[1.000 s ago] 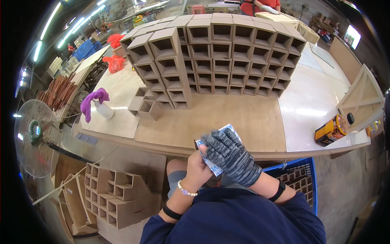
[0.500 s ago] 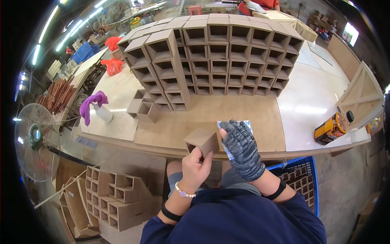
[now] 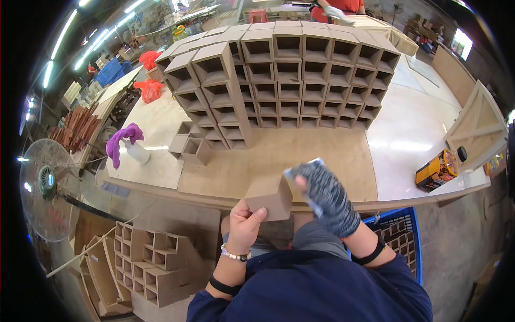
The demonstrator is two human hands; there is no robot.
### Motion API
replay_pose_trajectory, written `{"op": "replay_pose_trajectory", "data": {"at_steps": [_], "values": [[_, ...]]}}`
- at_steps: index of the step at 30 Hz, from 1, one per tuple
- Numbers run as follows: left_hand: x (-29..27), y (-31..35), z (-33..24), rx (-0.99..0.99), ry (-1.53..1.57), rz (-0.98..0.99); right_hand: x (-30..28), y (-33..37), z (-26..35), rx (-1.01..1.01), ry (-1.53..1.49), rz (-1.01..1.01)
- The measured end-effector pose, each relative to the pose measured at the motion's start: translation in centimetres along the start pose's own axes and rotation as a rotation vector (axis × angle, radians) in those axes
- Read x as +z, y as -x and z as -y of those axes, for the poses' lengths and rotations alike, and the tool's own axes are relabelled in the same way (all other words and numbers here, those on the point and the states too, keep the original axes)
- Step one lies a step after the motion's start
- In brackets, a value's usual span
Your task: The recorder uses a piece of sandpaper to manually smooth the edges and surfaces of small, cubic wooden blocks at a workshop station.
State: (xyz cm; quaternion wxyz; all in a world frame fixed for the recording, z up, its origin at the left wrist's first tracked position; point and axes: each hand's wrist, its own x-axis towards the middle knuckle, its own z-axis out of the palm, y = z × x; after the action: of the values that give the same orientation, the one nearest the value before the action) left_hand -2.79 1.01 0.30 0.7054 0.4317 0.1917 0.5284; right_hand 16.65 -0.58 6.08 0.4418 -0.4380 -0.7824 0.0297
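The left hand [image 3: 245, 222] has its fingers closed on a brown box [image 3: 272, 203] at the surface's [image 3: 322, 153] front edge. The gloved right hand [image 3: 328, 194] holds a blue-and-white sheet [image 3: 316, 207], possibly abrasive; blur obscures it. Step: apparently face rubbing. Next move calls for flat sheet contact.

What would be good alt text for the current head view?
A bare left hand holds a brown box over the near edge of a workbench while the gloved right hand holds a blue-and-white sheet. Beyond them stand stacked, open-fronted brown boxes.
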Motion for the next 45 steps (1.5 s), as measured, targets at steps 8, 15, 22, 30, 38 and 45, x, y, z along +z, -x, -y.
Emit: {"op": "replay_pose_trajectory", "data": {"at_steps": [8,15,22,30,38,45], "values": [[-0.4,0.6,-0.4,-0.045,0.171,0.119,1.9,2.1,-4.5,-0.015,0.163,0.041],[-2.5,0.6,0.2,-0.069,0.117,0.177,0.8,0.3,1.7,-0.210,-0.057,0.069],[-2.9,0.5,0.8,-0.060,0.350,0.220,1.8,1.6,-4.1,0.057,0.402,0.046],[-3.5,1.3,0.1,-0.067,0.341,0.177,3.4,0.4,-1.2,-0.158,0.173,0.125],[-4.5,4.4,-7.7,-0.102,-0.521,0.014,2.1,4.3,-6.5,0.037,0.177,0.046],[-13.4,11.4,-11.6,0.062,-2.095,-0.531,3.0,4.9,-6.6,0.204,0.066,0.087]]}}
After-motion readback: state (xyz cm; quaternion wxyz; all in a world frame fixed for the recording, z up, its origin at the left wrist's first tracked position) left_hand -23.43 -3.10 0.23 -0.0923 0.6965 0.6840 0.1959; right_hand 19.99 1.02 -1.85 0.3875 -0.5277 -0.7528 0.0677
